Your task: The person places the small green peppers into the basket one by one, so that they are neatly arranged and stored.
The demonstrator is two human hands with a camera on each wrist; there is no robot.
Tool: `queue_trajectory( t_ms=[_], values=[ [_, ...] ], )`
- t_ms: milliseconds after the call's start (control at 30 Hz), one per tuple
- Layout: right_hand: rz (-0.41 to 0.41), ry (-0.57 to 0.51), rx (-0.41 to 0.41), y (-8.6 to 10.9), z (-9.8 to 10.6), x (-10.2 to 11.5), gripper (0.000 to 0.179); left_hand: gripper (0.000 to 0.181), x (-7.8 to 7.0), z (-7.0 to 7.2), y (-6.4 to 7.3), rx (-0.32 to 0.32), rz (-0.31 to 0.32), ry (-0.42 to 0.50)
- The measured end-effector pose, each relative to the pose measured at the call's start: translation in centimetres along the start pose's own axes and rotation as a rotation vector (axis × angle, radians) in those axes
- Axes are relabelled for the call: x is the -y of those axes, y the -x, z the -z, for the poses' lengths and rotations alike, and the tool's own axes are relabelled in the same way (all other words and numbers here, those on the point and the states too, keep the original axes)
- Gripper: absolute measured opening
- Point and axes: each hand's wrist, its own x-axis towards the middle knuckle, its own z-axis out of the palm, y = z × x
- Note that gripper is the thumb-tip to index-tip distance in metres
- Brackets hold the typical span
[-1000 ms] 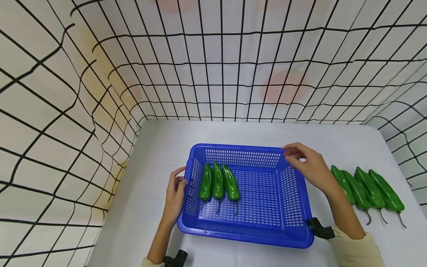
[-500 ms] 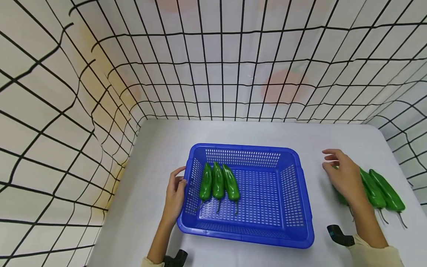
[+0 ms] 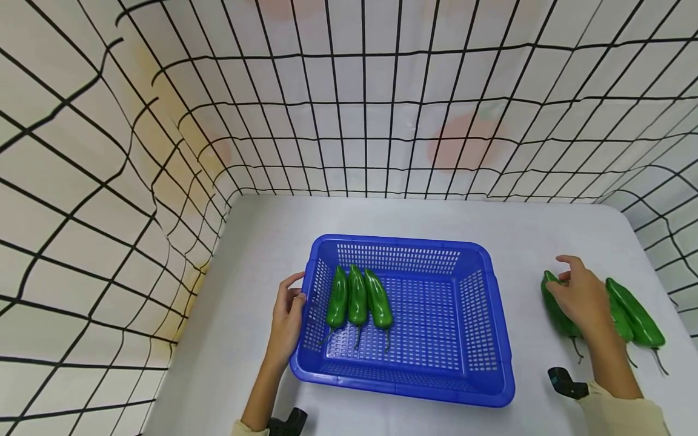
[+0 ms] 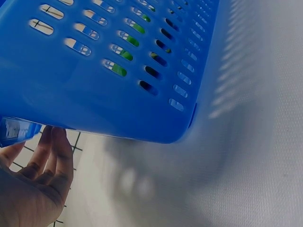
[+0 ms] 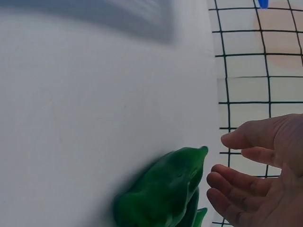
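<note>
green peppers [image 3: 557, 312] partly hidden behind right hand [image 3: 584, 300], left sleeve [image 3: 248, 429] cut by bottom edge

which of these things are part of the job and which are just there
Likely part of the job:
- basket, with the left hand at its side
- three peppers inside it
- loose peppers on the table, by the right hand

Likely just there:
- wire grid around the table
- black wrist gear, worn rather than handled
</note>
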Motion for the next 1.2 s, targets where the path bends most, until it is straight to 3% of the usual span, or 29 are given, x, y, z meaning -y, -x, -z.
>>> queue_trajectory(
  t_ms=[567, 1000, 1200],
  values=[
    [-0.026, 0.128, 0.131, 0.1, -0.5, -1.0, 0.057, 0.044, 0.3, 0.2, -0.1, 0.017, -0.002, 0.014],
    [-0.050, 0.120, 0.156, 0.7, -0.6, -1.9, 0.057, 0.043, 0.1, 0.0, -0.1, 0.024, -0.007, 0.009],
    [-0.011, 0.094, 0.125, 0.3, -0.4, -1.5, 0.056, 0.043, 0.2, 0.1, -0.1, 0.011, -0.009, 0.008]
  ],
)
